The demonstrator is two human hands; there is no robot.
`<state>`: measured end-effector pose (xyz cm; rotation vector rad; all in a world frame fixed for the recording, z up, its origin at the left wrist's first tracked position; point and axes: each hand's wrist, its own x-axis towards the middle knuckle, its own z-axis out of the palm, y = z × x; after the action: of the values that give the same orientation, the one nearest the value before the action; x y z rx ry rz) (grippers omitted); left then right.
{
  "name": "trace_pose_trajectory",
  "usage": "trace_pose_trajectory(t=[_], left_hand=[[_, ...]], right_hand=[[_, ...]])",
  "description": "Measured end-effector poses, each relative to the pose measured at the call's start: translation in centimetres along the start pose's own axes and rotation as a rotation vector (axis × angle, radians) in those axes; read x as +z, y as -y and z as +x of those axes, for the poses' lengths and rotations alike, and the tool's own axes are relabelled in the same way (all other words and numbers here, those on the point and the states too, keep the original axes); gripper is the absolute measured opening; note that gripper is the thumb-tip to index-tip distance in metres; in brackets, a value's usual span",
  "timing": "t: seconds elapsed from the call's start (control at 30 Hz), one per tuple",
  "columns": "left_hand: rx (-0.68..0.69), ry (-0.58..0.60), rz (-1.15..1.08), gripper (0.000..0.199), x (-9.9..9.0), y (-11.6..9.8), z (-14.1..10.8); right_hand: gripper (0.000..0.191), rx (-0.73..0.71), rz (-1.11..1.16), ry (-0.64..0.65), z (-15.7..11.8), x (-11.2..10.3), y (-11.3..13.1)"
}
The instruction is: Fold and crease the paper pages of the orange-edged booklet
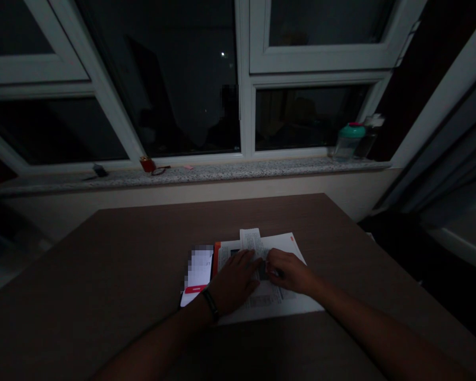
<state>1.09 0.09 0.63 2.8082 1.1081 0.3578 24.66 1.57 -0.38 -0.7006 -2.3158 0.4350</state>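
Note:
My left hand (235,281) lies palm down on a stack of printed paper sheets (267,299), with a dark wristband (211,304) on its wrist. My right hand (289,271) rests on the same sheets, its curled fingertips close to the left fingertips. A dark patch between the hands is partly hidden, and I cannot tell what it is. An orange-edged booklet (222,256) lies under the papers. Just left of my left hand, a smartphone (196,275) lies on the brown table (122,270), its lit screen blurred.
The table's far edge stands a short way from a wall under a speckled stone windowsill (182,174). On the sill are a small red object (147,164), eyeglasses (159,171), a dark small object (100,170) and a teal-lidded bottle (349,141).

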Motion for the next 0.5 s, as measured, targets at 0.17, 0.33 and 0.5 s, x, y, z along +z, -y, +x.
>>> trace_pose_trajectory(t=[0.17, 0.33, 0.5], left_hand=[[0.008, 0.007, 0.023, 0.051, -0.15, -0.17, 0.02], [0.019, 0.012, 0.037, 0.053, -0.43, -0.28, 0.06], [0.026, -0.021, 0.035, 0.051, -0.14, -0.18, 0.04]], right_hand=[[0.016, 0.025, -0.005, 0.025, 0.14, -0.01, -0.06], [0.019, -0.060, 0.114, 0.078, -0.20, 0.40, -0.14], [0.020, 0.072, 0.124, 0.028, -0.22, 0.57, -0.19]])
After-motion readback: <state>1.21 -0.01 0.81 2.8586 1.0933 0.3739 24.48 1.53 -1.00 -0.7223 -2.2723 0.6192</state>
